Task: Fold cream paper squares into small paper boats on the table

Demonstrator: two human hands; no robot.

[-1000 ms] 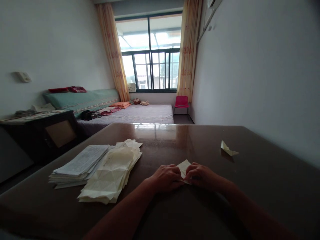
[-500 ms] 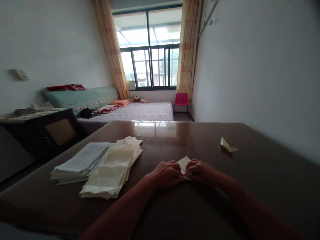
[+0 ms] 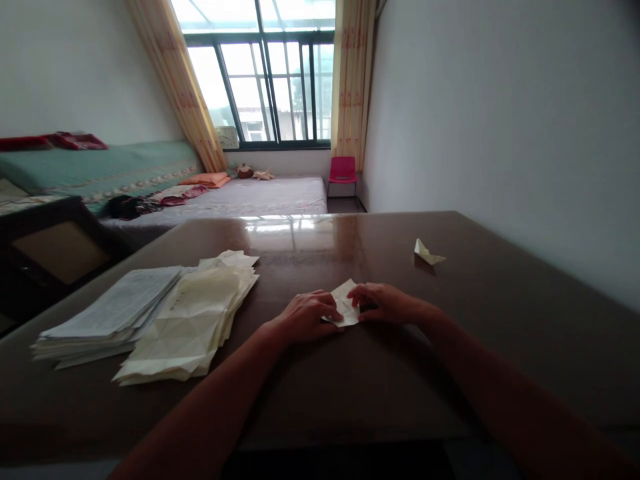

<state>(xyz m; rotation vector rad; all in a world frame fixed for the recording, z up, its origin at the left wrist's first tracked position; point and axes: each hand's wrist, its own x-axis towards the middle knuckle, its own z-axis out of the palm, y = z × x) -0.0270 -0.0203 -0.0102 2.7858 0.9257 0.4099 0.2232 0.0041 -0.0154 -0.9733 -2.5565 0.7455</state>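
Note:
A small folded piece of pale paper [image 3: 345, 303] lies on the dark glossy table [image 3: 450, 373] in front of me. My left hand [image 3: 306, 315] presses on its left side with the fingers curled down over it. My right hand [image 3: 383, 303] pinches its right edge between thumb and fingers. Both forearms reach in from the bottom of the view.
Two stacks of paper lie to the left: printed sheets [image 3: 107, 317] and creased cream sheets [image 3: 193, 320]. A finished folded paper boat [image 3: 426, 253] sits at the far right of the table. Beyond are a bed [image 3: 240, 200], a pink chair [image 3: 343, 170] and a window.
The head has tilted down, so everything sits higher in view. My hands have drawn slightly apart, and more of the folded paper shows between them.

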